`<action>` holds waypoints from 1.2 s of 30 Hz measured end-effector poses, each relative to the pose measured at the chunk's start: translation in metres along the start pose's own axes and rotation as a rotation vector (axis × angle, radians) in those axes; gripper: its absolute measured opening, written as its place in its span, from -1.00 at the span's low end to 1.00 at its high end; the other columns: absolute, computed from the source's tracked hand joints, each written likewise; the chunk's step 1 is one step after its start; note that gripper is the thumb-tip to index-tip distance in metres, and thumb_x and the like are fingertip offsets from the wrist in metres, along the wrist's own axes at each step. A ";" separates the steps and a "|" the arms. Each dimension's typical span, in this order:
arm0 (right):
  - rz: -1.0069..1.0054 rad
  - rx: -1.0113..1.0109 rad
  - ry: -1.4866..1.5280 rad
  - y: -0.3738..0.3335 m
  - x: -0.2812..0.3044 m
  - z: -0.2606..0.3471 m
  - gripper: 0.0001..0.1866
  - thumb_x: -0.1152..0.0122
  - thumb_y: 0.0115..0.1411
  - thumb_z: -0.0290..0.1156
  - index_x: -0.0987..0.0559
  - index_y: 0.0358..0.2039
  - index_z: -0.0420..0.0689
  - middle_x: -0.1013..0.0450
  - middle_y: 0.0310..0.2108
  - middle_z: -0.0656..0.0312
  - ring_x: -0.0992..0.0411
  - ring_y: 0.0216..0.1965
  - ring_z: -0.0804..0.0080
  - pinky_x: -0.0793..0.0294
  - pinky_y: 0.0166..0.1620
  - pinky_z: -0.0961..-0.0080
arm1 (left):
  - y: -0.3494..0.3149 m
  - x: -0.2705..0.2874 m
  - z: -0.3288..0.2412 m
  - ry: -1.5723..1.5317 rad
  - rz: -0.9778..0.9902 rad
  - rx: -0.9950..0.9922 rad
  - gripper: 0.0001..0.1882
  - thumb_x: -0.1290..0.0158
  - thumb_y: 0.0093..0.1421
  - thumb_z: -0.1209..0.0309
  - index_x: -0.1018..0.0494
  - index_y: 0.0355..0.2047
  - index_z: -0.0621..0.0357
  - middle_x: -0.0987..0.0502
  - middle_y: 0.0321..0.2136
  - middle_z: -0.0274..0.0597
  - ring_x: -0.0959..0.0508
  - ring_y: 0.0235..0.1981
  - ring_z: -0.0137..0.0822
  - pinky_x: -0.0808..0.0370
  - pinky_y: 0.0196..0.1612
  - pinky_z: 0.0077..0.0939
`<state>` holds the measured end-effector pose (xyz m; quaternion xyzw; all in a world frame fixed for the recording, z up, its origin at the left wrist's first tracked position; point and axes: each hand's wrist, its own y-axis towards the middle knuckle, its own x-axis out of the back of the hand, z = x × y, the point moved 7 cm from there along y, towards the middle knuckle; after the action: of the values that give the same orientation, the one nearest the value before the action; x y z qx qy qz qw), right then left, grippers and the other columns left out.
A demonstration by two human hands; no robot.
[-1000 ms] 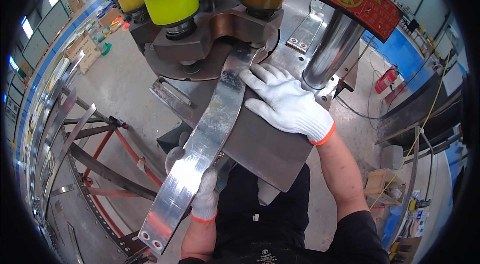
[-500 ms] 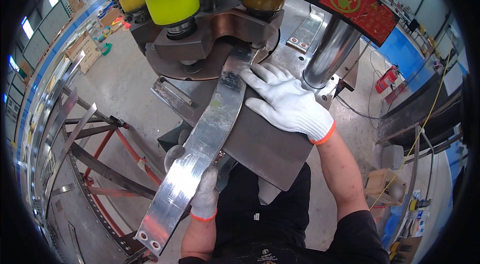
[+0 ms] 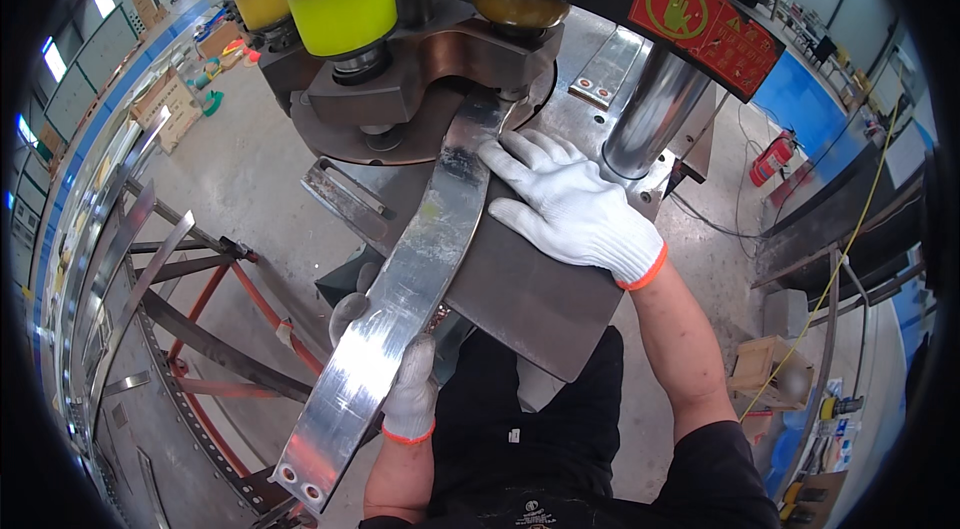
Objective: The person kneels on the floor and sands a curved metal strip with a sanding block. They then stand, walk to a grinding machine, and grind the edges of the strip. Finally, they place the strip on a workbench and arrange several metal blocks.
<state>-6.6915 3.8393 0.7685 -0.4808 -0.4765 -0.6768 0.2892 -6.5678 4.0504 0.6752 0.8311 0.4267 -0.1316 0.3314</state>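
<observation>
The curved metal strip [image 3: 408, 271] is set slantwise, its far end beneath the press [image 3: 365, 94]. Its near half is gripped from below by the left hand [image 3: 408, 397]; the right hand [image 3: 570, 204] is laid palm down, loosely spread, over the dark plate [image 3: 545, 314], fingertips at the strip's right edge.

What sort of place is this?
Probably a metalworking workshop. There's a heavy press-like machine with yellow-green cylinders, a bent metal strip gripped in the left hand, and more metal strips at the left.
</observation>
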 end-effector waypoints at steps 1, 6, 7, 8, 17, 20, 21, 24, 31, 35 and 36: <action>-0.004 0.000 0.001 0.000 -0.001 0.000 -0.35 -0.18 0.43 -0.06 -0.40 0.40 -0.14 -0.37 0.35 -0.16 -0.31 0.38 -0.25 -0.36 0.40 -0.04 | 0.000 -0.001 -0.001 0.014 0.007 0.004 -0.25 -0.51 0.16 0.43 -0.31 0.25 0.13 -0.41 0.35 0.15 -0.53 0.32 -0.01 -0.59 0.34 -0.13; -0.004 -0.010 0.012 0.001 0.001 0.001 -0.35 -0.20 0.41 -0.06 -0.41 0.39 -0.14 -0.38 0.33 -0.14 -0.32 0.37 -0.24 -0.37 0.38 -0.04 | -0.002 0.000 0.005 -0.081 -0.009 0.079 -0.15 -0.56 0.09 0.35 -0.28 0.29 0.06 -0.37 0.38 0.08 -0.48 0.37 0.00 -0.60 0.34 -0.09; -0.007 -0.006 0.009 0.001 0.001 0.001 -0.35 -0.20 0.41 -0.07 -0.41 0.39 -0.14 -0.39 0.32 -0.14 -0.32 0.37 -0.24 -0.37 0.38 -0.04 | -0.002 -0.001 0.004 -0.097 -0.004 0.092 -0.12 -0.58 0.07 0.33 -0.27 0.30 0.05 -0.36 0.39 0.07 -0.46 0.38 0.00 -0.60 0.34 -0.08; -0.011 -0.003 0.006 0.000 0.001 0.001 -0.35 -0.20 0.41 -0.07 -0.42 0.39 -0.14 -0.39 0.32 -0.14 -0.33 0.36 -0.24 -0.37 0.38 -0.04 | -0.003 -0.002 0.003 -0.090 -0.015 0.103 -0.10 -0.59 0.06 0.31 -0.26 0.30 0.04 -0.35 0.39 0.07 -0.45 0.39 0.00 -0.59 0.34 -0.07; -0.049 0.011 0.025 0.000 0.002 0.001 -0.37 -0.21 0.40 -0.08 -0.43 0.36 -0.16 -0.40 0.30 -0.16 -0.34 0.35 -0.23 -0.35 0.39 -0.04 | -0.005 -0.005 0.004 -0.095 -0.046 0.128 -0.05 -0.60 0.02 0.20 -0.25 0.30 0.05 -0.33 0.40 0.09 -0.42 0.41 0.02 -0.51 0.41 0.00; -0.047 0.009 0.041 0.000 0.002 0.002 -0.38 -0.21 0.40 -0.08 -0.44 0.35 -0.16 -0.41 0.28 -0.15 -0.35 0.34 -0.23 -0.35 0.39 -0.04 | -0.005 -0.004 0.007 -0.071 -0.033 0.086 -0.08 -0.55 0.09 0.19 -0.25 0.33 0.09 -0.34 0.40 0.13 -0.40 0.42 0.02 -0.41 0.46 0.00; -0.054 0.013 0.037 0.000 0.003 0.002 -0.38 -0.21 0.40 -0.08 -0.44 0.35 -0.16 -0.42 0.28 -0.15 -0.35 0.34 -0.22 -0.35 0.39 -0.04 | -0.006 -0.004 0.006 -0.057 -0.008 0.064 -0.11 -0.50 0.15 0.19 -0.24 0.35 0.12 -0.34 0.41 0.14 -0.37 0.45 0.01 -0.33 0.49 0.00; -0.067 0.015 0.026 -0.001 0.003 0.001 -0.38 -0.22 0.40 -0.07 -0.45 0.34 -0.15 -0.42 0.27 -0.13 -0.36 0.34 -0.20 -0.35 0.39 -0.04 | -0.006 -0.003 0.006 -0.008 0.016 0.036 -0.15 -0.44 0.22 0.21 -0.23 0.38 0.15 -0.34 0.42 0.17 -0.34 0.46 0.02 -0.26 0.53 -0.01; -0.084 -0.001 0.042 -0.002 0.002 0.000 -0.39 -0.24 0.38 -0.06 -0.47 0.33 -0.10 -0.42 0.28 -0.10 -0.36 0.34 -0.20 -0.36 0.39 -0.03 | -0.021 0.013 0.003 -0.143 -0.122 0.067 -0.09 -0.55 0.08 0.22 -0.22 0.30 0.07 -0.32 0.41 0.15 -0.43 0.39 0.02 -0.40 0.45 -0.04; -0.108 -0.010 0.041 -0.004 0.003 -0.002 -0.40 -0.27 0.37 -0.06 -0.49 0.32 -0.07 -0.41 0.29 -0.10 -0.35 0.35 -0.21 -0.35 0.39 -0.05 | -0.026 0.006 -0.005 -0.161 -0.065 0.084 -0.08 -0.56 0.07 0.23 -0.19 0.28 0.01 -0.30 0.42 0.14 -0.44 0.39 0.01 -0.41 0.47 -0.05; -0.095 -0.028 0.047 -0.005 0.002 -0.003 -0.40 -0.27 0.36 -0.06 -0.49 0.32 -0.07 -0.42 0.29 -0.10 -0.35 0.35 -0.21 -0.35 0.40 -0.05 | -0.028 0.007 -0.004 -0.162 -0.070 0.088 -0.08 -0.56 0.06 0.23 -0.19 0.28 0.01 -0.31 0.42 0.13 -0.45 0.39 0.00 -0.42 0.46 -0.06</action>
<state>-6.6979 3.8388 0.7682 -0.4452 -0.4826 -0.7076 0.2612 -6.5862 4.0688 0.6628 0.8161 0.4209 -0.2286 0.3233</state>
